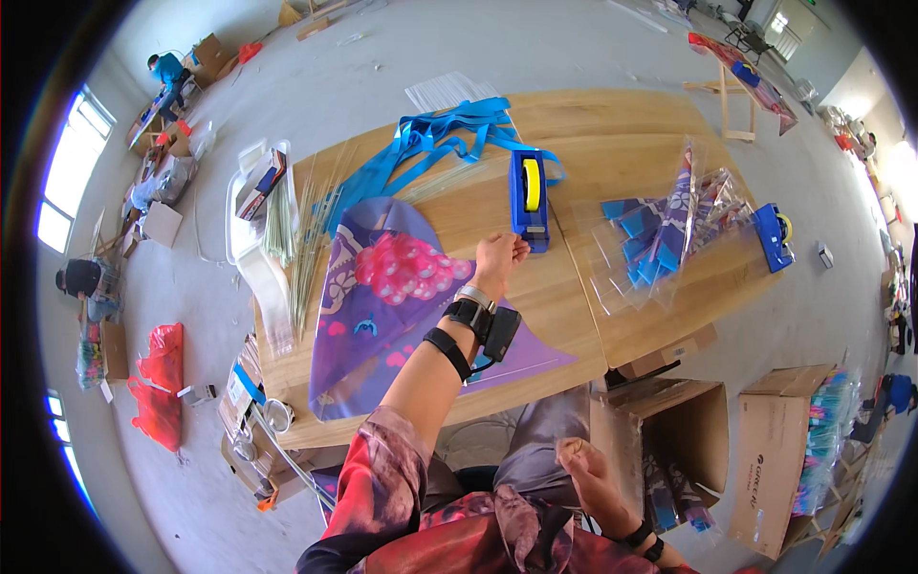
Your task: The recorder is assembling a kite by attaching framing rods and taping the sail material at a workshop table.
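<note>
My left hand (499, 260) reaches forward over the wooden table (612, 316), its fingers pinched at the near end of a blue tape dispenser (529, 196) with a yellow roll. A black strap-on device sits on that wrist. Under the forearm lies a purple kite (373, 316) with a pink patterned patch, spread flat. My right hand (585, 471) is low by my lap, beside an open cardboard box (703, 430). Its fingers are loosely curled, and nothing shows in them.
Blue ribbons (430, 143) and thin sticks (311, 239) lie at the table's far left. Clear-bagged kites (669, 225) and a second blue dispenser (773, 234) sit on the right. More boxes (765, 469) stand right of me; red bags (158, 383) and people are at the left.
</note>
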Action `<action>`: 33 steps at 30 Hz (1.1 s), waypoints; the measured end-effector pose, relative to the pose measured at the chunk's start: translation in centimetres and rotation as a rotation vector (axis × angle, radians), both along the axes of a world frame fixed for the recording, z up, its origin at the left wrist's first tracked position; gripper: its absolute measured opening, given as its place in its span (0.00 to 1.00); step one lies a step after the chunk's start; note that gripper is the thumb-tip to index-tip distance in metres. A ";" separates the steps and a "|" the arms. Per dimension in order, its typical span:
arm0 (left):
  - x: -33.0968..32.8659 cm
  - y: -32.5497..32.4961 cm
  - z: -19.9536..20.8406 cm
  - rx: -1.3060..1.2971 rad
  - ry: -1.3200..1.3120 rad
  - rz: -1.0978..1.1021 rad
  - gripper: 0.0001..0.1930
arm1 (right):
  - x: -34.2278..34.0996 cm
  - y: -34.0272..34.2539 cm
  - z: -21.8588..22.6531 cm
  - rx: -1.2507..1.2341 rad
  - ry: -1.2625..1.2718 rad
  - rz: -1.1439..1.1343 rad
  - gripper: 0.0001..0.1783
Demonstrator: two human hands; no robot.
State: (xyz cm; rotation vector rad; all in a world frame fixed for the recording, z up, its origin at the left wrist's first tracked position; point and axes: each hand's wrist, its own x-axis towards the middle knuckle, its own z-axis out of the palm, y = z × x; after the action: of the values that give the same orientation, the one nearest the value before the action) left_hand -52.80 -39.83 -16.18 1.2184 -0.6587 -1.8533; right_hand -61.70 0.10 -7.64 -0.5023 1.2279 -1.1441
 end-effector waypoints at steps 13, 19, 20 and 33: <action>-2.4 0.8 -0.4 -0.168 -0.135 -0.006 0.05 | 0.7 1.9 -4.5 0.175 0.103 0.069 0.08; -2.7 1.3 -1.8 -0.644 -0.992 0.129 0.08 | 0.5 1.9 -6.6 0.139 0.123 0.070 0.08; -2.4 1.2 -1.8 -0.642 -0.992 0.134 0.08 | 0.3 2.4 -7.4 0.114 0.120 0.086 0.08; 23.5 13.9 4.1 -0.283 0.260 0.510 0.02 | -7.1 -7.4 -4.4 -0.036 0.537 0.390 0.07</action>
State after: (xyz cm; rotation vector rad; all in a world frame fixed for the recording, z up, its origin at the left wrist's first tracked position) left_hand -29.29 -25.96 -12.11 0.8427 -0.4002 -1.4013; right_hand -68.80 -7.31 -12.07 -1.0737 1.4807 -0.7158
